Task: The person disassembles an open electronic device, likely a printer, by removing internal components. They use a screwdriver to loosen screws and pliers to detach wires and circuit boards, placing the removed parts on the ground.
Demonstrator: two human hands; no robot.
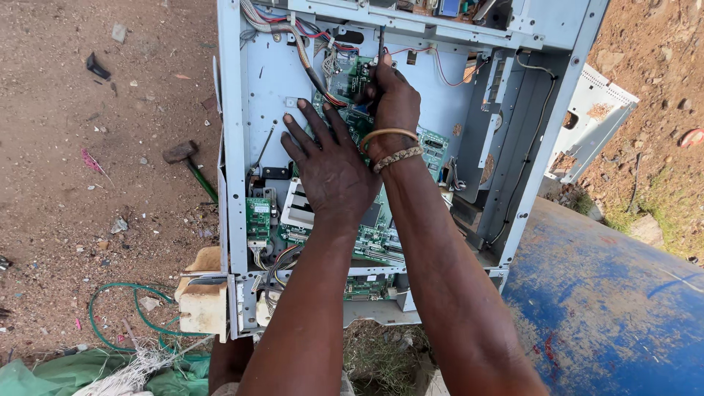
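Observation:
A pale grey metal machine chassis lies open in front of me, with a green circuit board and bundled coloured wires inside. My left hand rests flat on the board, fingers spread. My right hand, with two bracelets on the wrist, is closed around a dark screwdriver that stands upright over the board's upper end. A smaller green board sits at the chassis's left side.
A hammer with a green handle lies on the dirt to the left. A green cable loops at lower left beside a beige plastic block. A blue drum sits at the right, a grey panel behind it.

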